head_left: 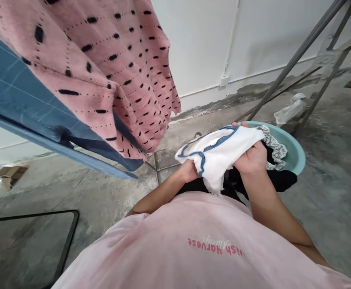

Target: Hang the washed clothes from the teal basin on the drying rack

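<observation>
A white garment with blue trim point(223, 150) is stretched between my two hands in front of my body. My left hand point(190, 171) grips its left end from below, with the fingers partly hidden under the cloth. My right hand point(252, 157) is closed on the other side, its fingertips showing at the garment's far edge. Just beyond my right hand stands a light teal basin point(296, 154). Black cloth point(280, 180) hangs over its near rim, and a piece of white lace point(273, 142) lies in it.
A pink garment with black marks point(127, 72) and blue clothing point(19, 92) hang at the left. Metal poles point(298, 52) slant down at the right, near a white plastic bag point(291, 109). A cardboard box point(11, 175) and a black frame point(68, 237) are on the concrete floor.
</observation>
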`<state>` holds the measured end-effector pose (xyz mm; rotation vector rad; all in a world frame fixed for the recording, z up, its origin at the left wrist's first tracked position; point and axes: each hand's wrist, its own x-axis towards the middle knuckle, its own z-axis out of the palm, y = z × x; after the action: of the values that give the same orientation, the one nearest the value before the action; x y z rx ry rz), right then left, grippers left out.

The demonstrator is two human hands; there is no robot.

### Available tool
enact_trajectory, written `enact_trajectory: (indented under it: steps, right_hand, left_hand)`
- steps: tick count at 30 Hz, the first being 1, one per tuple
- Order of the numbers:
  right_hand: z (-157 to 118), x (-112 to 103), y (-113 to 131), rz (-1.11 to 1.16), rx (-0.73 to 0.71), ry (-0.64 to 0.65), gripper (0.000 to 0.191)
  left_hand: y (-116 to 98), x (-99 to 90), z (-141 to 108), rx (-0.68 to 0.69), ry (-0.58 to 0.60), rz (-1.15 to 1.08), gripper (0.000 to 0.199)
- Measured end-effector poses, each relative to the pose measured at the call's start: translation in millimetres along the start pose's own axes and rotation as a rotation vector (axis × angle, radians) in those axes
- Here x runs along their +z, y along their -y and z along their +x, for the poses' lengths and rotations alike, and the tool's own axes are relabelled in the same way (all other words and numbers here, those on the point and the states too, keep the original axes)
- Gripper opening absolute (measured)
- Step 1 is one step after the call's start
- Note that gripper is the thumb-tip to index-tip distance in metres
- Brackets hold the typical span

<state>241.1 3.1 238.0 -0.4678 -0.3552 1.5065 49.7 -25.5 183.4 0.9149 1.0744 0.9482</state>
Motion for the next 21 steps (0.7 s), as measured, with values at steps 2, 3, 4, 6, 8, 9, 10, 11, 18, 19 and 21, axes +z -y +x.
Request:
enact_trajectory:
  steps: [2,3,4,6,8,9,10,11,18,19,21]
  right_hand:
    - [-1.3,-2.4,3.1,0.018,-0.038,0.005,0.023]
    - [-2.5,-2.9,3.7,0.024,-0.044,0.012,0.023]
    - [-3.8,-3.1,3.9,0.027,-0.044,0.02,0.023]
    - [-6.2,-2.4,3.2,0.025,-0.031,0.031,0.023]
    - [-8.2,-0.8,1.8,0.021,-0.015,0.025,0.023]
    - [-9.1,0.3,1.2,0.022,-0.008,0.016,0.023]
    - [-10.0,1.5,0.7,0.028,-0.004,0.002,0.023]
    - [-10.9,2.8,0.4,0.04,-0.002,-0.013,0.024]
    - [-8.1,0.0,7.0,0.13,-0.097,-0.127,0.028]
    - [-6.3,-2.3,9.1,0.13,-0.13,-0.145,0.028]
    - [-2.6,-7.0,13.5,0.129,-0.187,-0.175,0.027]
  left_hand:
    - [-5.2,-1.1,7.6,0.01,0.022,-0.053,0.035]
    - [-7.6,-2.5,10.1,0.017,0.031,-0.09,0.034]
    - [-9.5,-4.1,11.5,0.024,0.039,-0.143,0.034]
    - [-11.1,-7.4,11.4,0.028,0.049,-0.312,0.035]
    - [-9.6,-9.6,8.8,0.002,0.046,-0.508,0.036]
    - [-8.0,-10.2,7.2,-0.019,0.035,-0.581,0.037]
    - [-6.2,-10.6,5.9,-0.04,0.018,-0.625,0.038]
    - [-4.5,-10.9,4.8,-0.055,-0.001,-0.651,0.041]
    - [-15.9,-20.2,4.3,0.046,-0.098,-0.709,0.05]
    - [-20.9,-22.8,4.2,0.066,-0.113,-0.708,0.046]
    - [-30.3,-28.0,3.2,0.09,-0.129,-0.705,0.038]
